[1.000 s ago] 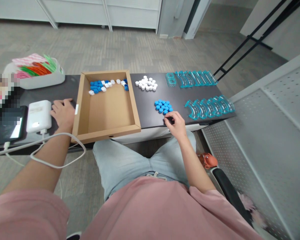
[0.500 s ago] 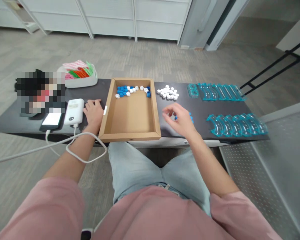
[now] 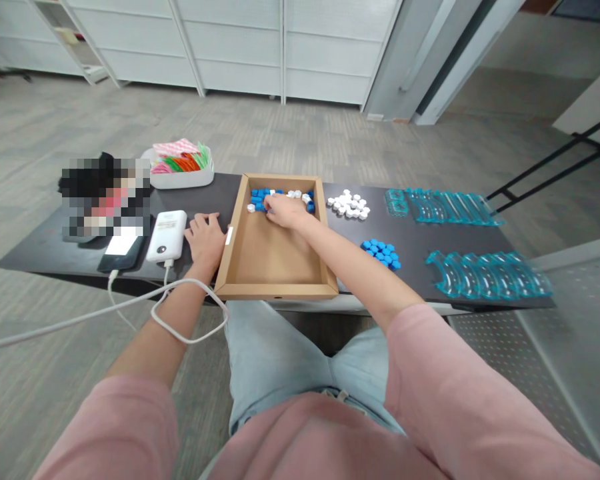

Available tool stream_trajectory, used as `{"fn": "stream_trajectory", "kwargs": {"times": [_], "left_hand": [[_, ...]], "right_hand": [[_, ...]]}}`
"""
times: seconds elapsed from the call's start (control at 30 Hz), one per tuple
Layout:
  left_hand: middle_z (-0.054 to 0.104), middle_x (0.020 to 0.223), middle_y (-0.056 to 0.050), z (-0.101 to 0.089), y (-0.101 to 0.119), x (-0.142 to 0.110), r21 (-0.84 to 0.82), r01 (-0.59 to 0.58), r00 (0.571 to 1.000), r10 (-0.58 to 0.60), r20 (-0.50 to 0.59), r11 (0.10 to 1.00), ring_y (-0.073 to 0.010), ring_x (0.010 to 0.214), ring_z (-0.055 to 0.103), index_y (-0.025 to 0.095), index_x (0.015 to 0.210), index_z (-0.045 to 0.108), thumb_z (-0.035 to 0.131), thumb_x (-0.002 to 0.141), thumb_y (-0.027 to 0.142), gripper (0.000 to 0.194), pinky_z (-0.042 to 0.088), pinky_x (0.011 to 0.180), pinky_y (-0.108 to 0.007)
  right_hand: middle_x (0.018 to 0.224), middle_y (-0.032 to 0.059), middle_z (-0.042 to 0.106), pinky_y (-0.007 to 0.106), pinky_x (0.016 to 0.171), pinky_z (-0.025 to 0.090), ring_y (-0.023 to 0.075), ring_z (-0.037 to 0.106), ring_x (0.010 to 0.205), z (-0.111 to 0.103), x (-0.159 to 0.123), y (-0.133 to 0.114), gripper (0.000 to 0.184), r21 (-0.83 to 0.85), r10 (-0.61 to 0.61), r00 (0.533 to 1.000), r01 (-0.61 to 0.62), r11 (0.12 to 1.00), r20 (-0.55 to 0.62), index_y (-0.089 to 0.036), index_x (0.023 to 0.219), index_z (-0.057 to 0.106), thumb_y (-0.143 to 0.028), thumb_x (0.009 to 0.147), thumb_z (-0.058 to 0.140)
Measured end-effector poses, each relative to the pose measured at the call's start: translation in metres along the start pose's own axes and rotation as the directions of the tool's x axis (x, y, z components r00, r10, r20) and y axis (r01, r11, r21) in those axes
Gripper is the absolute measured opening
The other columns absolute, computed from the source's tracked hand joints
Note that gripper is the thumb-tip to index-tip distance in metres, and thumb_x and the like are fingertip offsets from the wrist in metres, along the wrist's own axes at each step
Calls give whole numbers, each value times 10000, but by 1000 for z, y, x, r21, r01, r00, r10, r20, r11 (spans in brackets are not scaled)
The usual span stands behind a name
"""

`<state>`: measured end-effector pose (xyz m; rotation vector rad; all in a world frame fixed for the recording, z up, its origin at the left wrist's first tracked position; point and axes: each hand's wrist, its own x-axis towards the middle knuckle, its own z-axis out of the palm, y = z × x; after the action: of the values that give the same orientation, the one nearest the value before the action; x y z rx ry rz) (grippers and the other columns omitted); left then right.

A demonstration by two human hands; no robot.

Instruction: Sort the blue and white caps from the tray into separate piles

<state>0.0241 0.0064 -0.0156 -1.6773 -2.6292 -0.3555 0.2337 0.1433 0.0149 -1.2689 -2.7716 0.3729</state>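
Observation:
My left hand (image 3: 206, 239) lies on the dark tabletop with fingers spread, between a white power bank (image 3: 167, 237) and the left wall of a shallow cardboard box (image 3: 275, 291). Over the far part of that box, my right hand (image 3: 286, 211) reaches in with its fingers drawn together. The fingertips are at a blue hexagonal piece (image 3: 267, 206), partly covered by the fingers. Blue hexagonal pieces (image 3: 257, 199) and white hexagonal pieces (image 3: 297, 194) lie along the box's far side, some hidden behind the right hand.
Right of the box lie a pile of white pieces (image 3: 349, 205) and a nearer pile of blue pieces (image 3: 381, 254). Teal clear plastic parts (image 3: 490, 275) line the right end. A phone (image 3: 123, 248), white cable (image 3: 130, 297) and white tub (image 3: 183, 179) of colourful strips sit left.
My right hand has moved left from above the blue pile into the box, uncovering that pile. My left hand stays beside the box. The whole view has shifted slightly.

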Motion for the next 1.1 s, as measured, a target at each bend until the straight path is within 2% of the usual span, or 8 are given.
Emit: {"fn": "stream_trajectory", "kwargs": {"times": [0.1,0.2,0.3,0.37,0.47,0.63,0.8,1.1], "left_hand": [[595,1695,-355,0,0,0,4,1,1000,-1,11,1000,-508,1559,577,108,1711,677,436,1198,326,607,443,1248,-601],[586,1689,-361,-2,0,-1,17,0,1000,0,19,1000,-510,1555,567,95,1701,671,411,1207,330,605,441,1230,-594],[561,1701,-370,-3,-1,-1,20,-15,999,14,37,1000,-508,1557,549,75,1706,650,373,1222,326,612,436,1220,-592],[550,1710,-373,-2,-3,-1,19,-12,999,11,48,1000,-507,1559,542,67,1712,642,354,1226,314,617,428,1230,-595],[559,1696,-368,3,-6,2,14,0,999,-1,36,1000,-510,1544,548,81,1688,657,328,1219,296,612,424,1239,-615],[538,1676,-401,6,-9,6,-21,-10,999,11,38,1000,-540,1523,529,41,1639,671,173,1182,241,705,424,1213,-668],[516,1715,-380,1,-6,3,-15,9,999,-9,48,1000,-516,1560,496,62,1687,638,213,1186,265,688,398,1252,-646],[527,1734,-345,-9,2,0,-28,50,996,-48,75,998,-510,1579,493,110,1682,637,312,1210,304,606,390,1271,-616]], "right_hand": [[1332,167,823,477,1131,601,360,752,1271,6,-16,-1,199,78,-169,986,168,983,6,-191,1236,766,-109,1066,700],[1267,125,794,447,1126,593,309,730,1207,6,-48,3,233,242,-333,939,345,907,-88,-189,1263,783,-115,1061,694],[1299,105,753,424,1102,617,261,734,1161,-6,-93,26,276,346,-338,921,387,855,-193,-213,1312,813,-152,1096,654],[1316,106,748,405,1040,647,243,749,1106,-19,-125,57,257,375,-242,933,331,866,-266,-228,1297,822,-204,1096,664],[1253,102,796,401,955,679,244,770,1019,-40,-170,117,168,419,45,922,131,898,-386,-245,1191,797,-310,1060,715],[973,65,844,447,984,678,271,793,919,-50,-223,196,149,476,472,795,-269,837,-381,-271,957,686,-326,939,823],[980,72,863,412,995,647,264,820,954,-33,-226,209,197,461,582,769,-429,777,-265,-277,887,648,-182,914,819],[1109,64,852,361,944,641,248,860,982,-23,-202,201,336,545,600,747,-388,744,-287,-278,1001,593,-75,820,790]]}}
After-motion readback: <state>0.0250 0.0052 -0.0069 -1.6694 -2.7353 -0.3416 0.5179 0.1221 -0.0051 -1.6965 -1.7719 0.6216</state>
